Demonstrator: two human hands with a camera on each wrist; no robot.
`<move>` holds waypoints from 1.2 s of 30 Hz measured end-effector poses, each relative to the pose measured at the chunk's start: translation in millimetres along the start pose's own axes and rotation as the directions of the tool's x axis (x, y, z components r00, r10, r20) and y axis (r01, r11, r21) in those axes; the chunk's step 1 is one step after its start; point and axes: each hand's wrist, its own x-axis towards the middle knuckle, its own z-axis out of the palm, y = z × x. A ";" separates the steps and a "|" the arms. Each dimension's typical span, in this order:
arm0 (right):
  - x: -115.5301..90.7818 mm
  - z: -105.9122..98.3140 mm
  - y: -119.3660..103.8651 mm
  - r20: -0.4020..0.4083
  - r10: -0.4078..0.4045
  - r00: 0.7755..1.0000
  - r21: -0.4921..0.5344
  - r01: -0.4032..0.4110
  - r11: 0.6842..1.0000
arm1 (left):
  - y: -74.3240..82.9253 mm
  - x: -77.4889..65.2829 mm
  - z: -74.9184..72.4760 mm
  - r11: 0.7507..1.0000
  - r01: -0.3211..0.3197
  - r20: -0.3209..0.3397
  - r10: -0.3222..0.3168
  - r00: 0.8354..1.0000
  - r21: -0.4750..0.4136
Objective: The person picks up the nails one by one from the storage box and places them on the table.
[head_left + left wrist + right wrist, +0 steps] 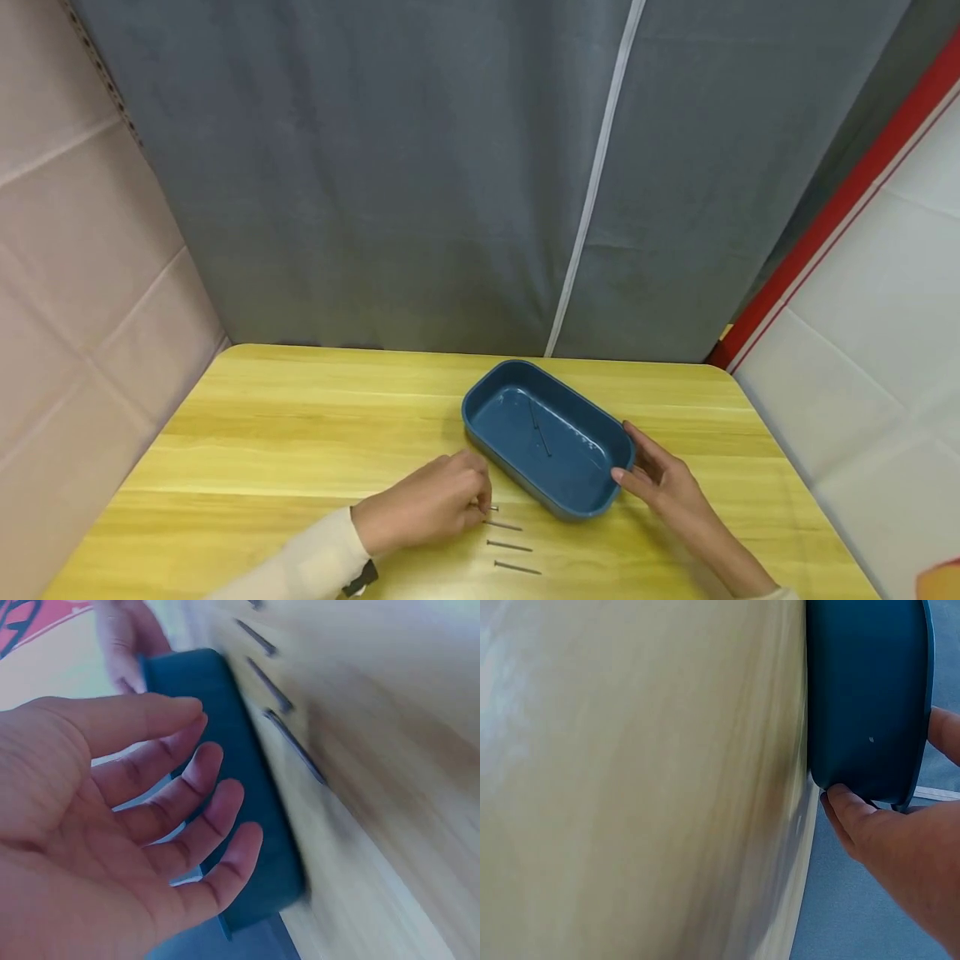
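Note:
A deep blue rectangular dish (551, 492) with rounded corners stands on the table, two thin nails (545, 443) lying inside it. My right hand (670, 481) grips its right end, thumb over the rim and fingers along the outer wall (870, 697). Beside the dish's near side is my left hand (438, 498), its fingers loosely bent and thumb close to the index finger. The left wrist view shows nothing between those fingers. Several grey nails lie in a row by this hand, among them the nearest nail (296, 746) and the front nail (517, 568).
The light wooden table (300, 417) ends at a grey curtain (375, 183) with a pale vertical strip. White panels flank it left and right, the right one (870, 350) edged in red. A dark band (362, 578) is at the left cuff.

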 end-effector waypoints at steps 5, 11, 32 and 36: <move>0.3 -0.8 0.5 0.003 -0.004 1.000 -0.001 0.004 1.000 | 11.3 0.7 -13.0 0.992 -0.001 0.081 0.011 0.997 -0.124; 0.0 -1.3 1.1 0.006 -0.004 1.000 0.004 0.004 1.000 | 20.9 5.6 -21.2 0.984 -0.024 0.088 0.040 0.995 -0.178; 1.1 -1.7 0.7 0.013 0.004 1.000 0.009 -0.004 1.000 | 11.5 42.8 -45.5 0.860 -0.036 0.022 0.055 0.998 -0.509; 0.8 -1.5 0.2 0.012 0.009 1.000 -0.012 -0.009 1.000 | 9.7 52.0 -47.5 0.860 -0.048 0.008 0.061 0.998 -0.507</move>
